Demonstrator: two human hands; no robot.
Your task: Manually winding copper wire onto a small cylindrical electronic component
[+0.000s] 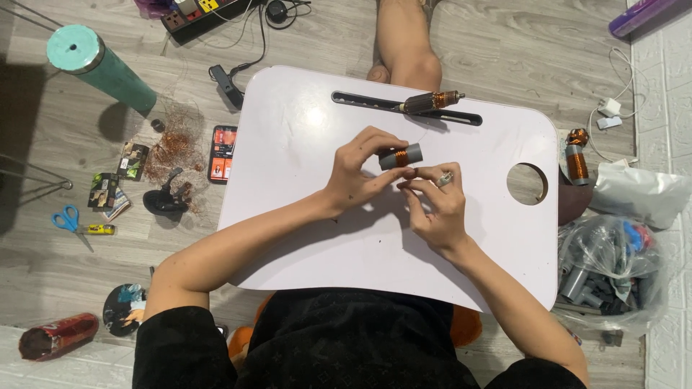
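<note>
White lap table (pixel 310 238), grey copper-wound tube (pixel 401 155) pinched between both hands

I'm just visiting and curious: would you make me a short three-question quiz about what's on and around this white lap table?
1. True or false: the left hand and the right hand are both at the small grey tube wound with copper wire.
2. Which thing lies in the dark slot at the far edge of the white lap table?
A. blue scissors
B. a copper-wound motor rotor
C. a teal bottle
3. Fill in: the blue-handled scissors lie on the ____, on the person's left.

Key
1. True.
2. B, the copper-wound motor rotor.
3. Floor; the wooden floor.
</note>
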